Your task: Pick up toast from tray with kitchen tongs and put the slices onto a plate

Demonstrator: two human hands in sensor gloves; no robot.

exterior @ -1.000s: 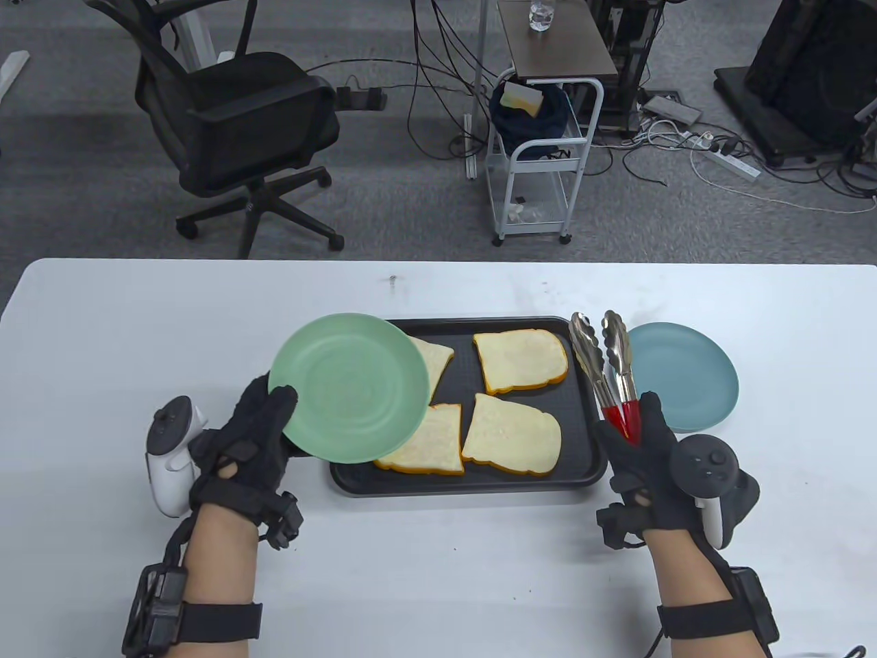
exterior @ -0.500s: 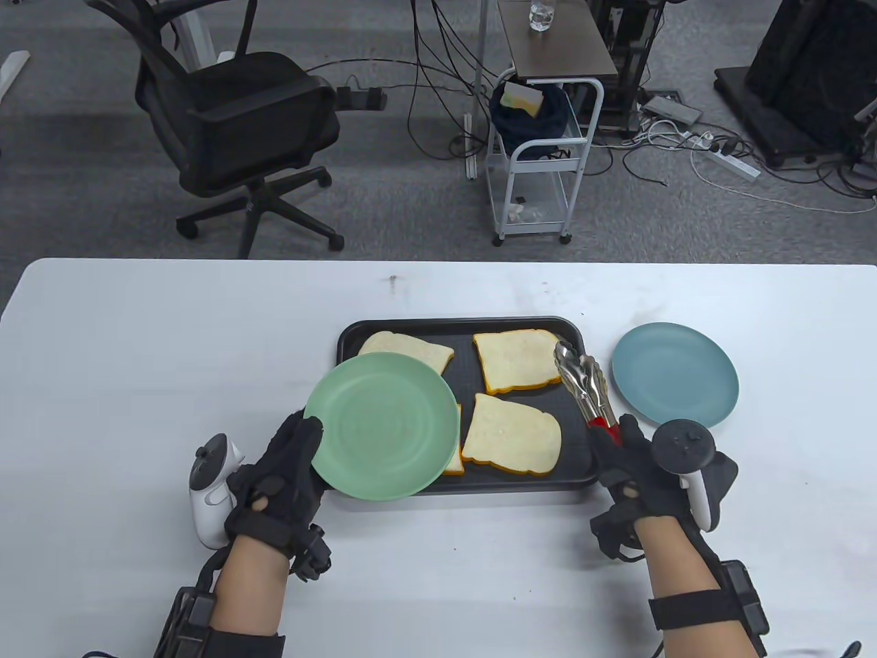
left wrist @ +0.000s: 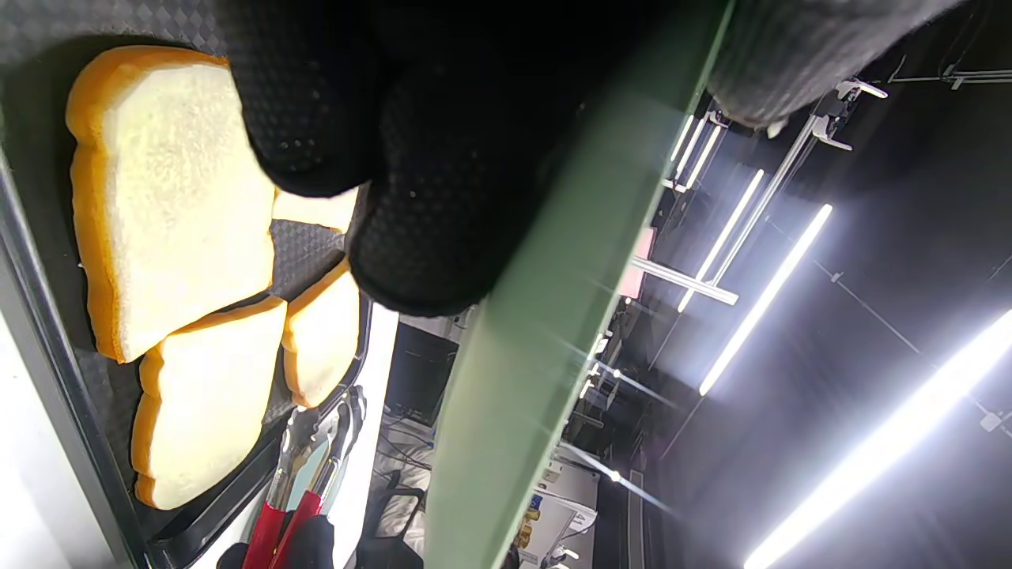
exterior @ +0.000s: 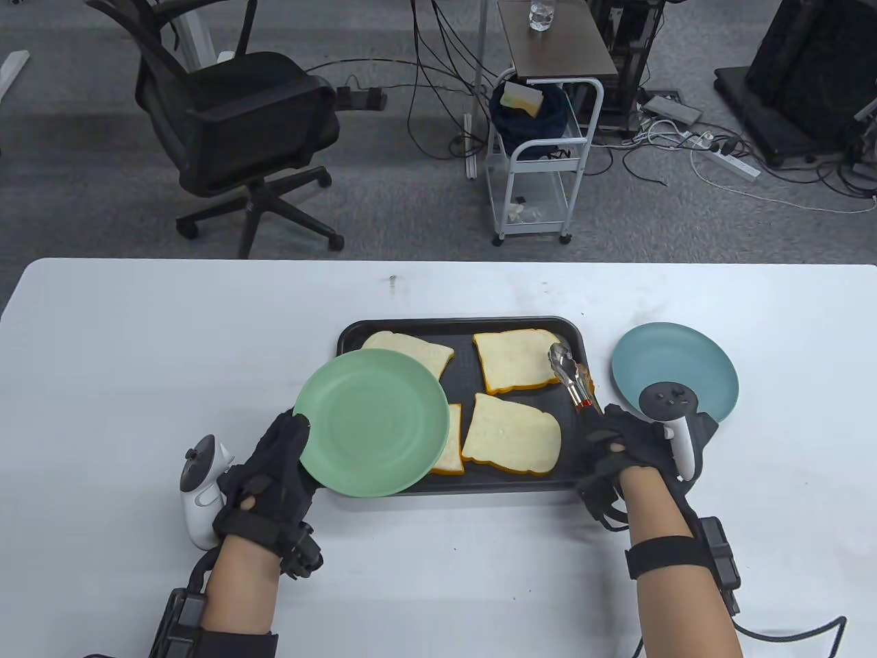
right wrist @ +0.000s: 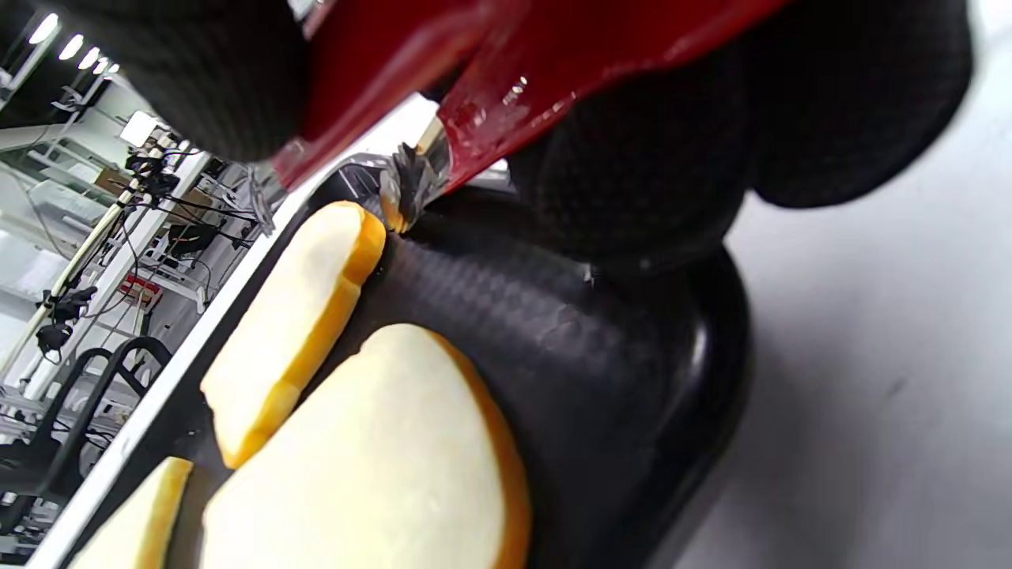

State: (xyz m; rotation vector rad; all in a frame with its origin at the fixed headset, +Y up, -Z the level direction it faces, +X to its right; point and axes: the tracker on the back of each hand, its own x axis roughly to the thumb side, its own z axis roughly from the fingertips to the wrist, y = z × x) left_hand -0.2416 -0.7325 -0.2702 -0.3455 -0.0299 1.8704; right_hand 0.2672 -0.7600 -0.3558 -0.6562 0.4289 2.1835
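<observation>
Four toast slices point(exterior: 510, 433) lie on the black tray point(exterior: 582, 343) at the centre of the frame. The right hand point(exterior: 634, 445) grips the red-handled tongs point(exterior: 570, 375), their steel tips closed at the right edge of the upper right slice point(exterior: 519, 360). The left hand point(exterior: 274, 473) holds a green plate point(exterior: 373, 421) by its rim over the tray's lower left. A blue plate point(exterior: 675, 363) rests on the white worktop point(exterior: 137, 356), right of the tray.

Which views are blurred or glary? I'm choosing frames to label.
Table view: evenly lit and sharp. Left wrist view: ceiling lights flare and streak, the green plate edge is smeared, the left hand is a dark mass. Right wrist view: the tongs handles and right hand are soft; toast is sharper.
</observation>
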